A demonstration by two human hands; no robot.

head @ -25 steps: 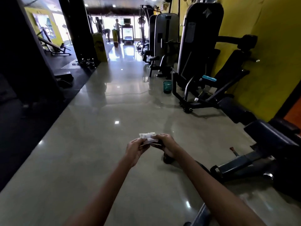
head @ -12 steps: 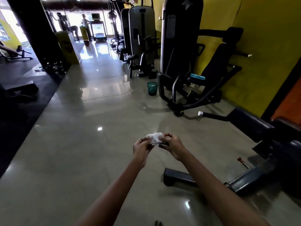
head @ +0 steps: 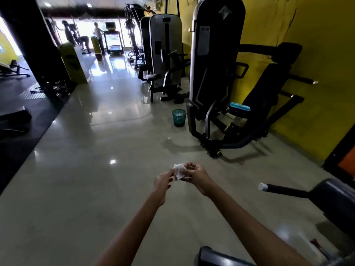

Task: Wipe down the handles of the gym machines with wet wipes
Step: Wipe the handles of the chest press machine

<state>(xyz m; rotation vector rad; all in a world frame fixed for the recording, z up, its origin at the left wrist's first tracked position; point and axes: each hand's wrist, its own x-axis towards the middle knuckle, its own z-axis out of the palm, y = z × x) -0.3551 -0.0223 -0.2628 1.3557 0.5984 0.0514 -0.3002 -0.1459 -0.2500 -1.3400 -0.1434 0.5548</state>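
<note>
Left hand [head: 162, 181] and right hand [head: 194, 174] are both pinching a crumpled white wipe [head: 179, 170] between curled fingers. Teal bin [head: 179, 117] is standing far ahead, apparently holding wipes.

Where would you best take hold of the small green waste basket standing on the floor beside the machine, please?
Grip the green waste basket by its open top rim, coming from above on its left, floor-facing side. It stands upright, and the black machine frame crowds its right side, so a hand probably has more room there.
</note>
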